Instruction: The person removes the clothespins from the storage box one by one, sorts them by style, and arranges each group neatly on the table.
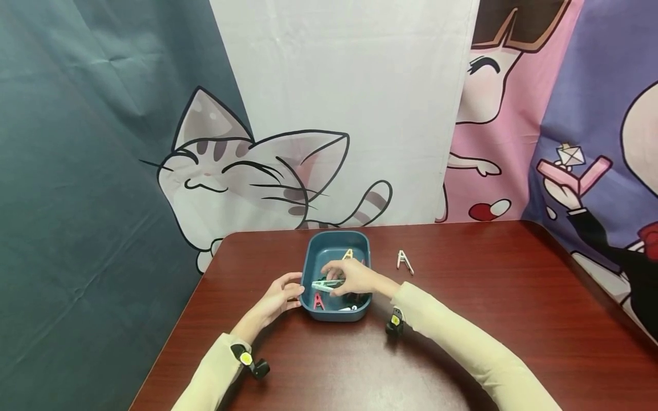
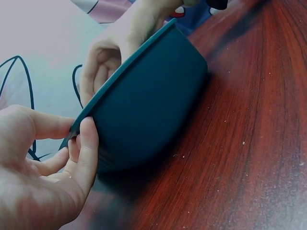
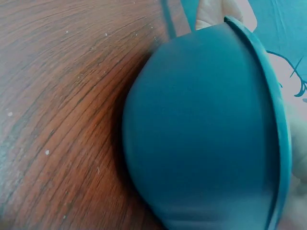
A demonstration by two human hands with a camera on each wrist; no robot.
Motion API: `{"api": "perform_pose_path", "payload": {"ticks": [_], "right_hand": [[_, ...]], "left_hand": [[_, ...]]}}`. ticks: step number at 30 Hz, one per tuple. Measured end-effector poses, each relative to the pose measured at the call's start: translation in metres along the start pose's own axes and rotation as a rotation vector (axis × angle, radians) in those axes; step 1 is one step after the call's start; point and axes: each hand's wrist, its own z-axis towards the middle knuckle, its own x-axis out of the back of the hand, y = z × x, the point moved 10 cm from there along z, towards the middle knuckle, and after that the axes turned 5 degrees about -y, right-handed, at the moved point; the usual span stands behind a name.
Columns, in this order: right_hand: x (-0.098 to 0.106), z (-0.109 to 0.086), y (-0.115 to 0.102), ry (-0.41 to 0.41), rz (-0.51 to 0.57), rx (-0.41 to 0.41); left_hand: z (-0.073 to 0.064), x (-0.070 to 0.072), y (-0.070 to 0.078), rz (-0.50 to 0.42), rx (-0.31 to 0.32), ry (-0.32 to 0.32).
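Note:
A blue-green plastic bin point(image 1: 336, 315) stands on the table with several clothespins inside. My left hand point(image 1: 280, 298) pinches its left rim; in the left wrist view the fingers point(image 2: 88, 143) lie against the outer wall and the thumb is at the rim. Reaching over the right side, my right hand point(image 1: 354, 277) is inside the bin, with a pale green clothespin point(image 1: 321, 285) between its thumb and fingers. Near it in the bin are a red clothespin point(image 1: 319, 301) and a yellow one point(image 1: 348, 254). In the right wrist view the bin wall point(image 3: 206, 124) hides most of that hand.
A white clothespin point(image 1: 404, 262) lies on the brown wooden table point(image 1: 462, 274), right of the bin. Behind the table hangs a cloth backdrop point(image 1: 339, 85) with cartoon figures. Each wrist wears a small black camera.

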Motion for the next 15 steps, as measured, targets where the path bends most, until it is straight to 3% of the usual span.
{"api": "perform_pose_path", "payload": {"ticks": [15], "right_hand": [[0.022,-0.019,0.000,0.069,0.041,0.026]], "left_hand": [[0.001,0.002,-0.002,0.008,0.001,0.007]]}}
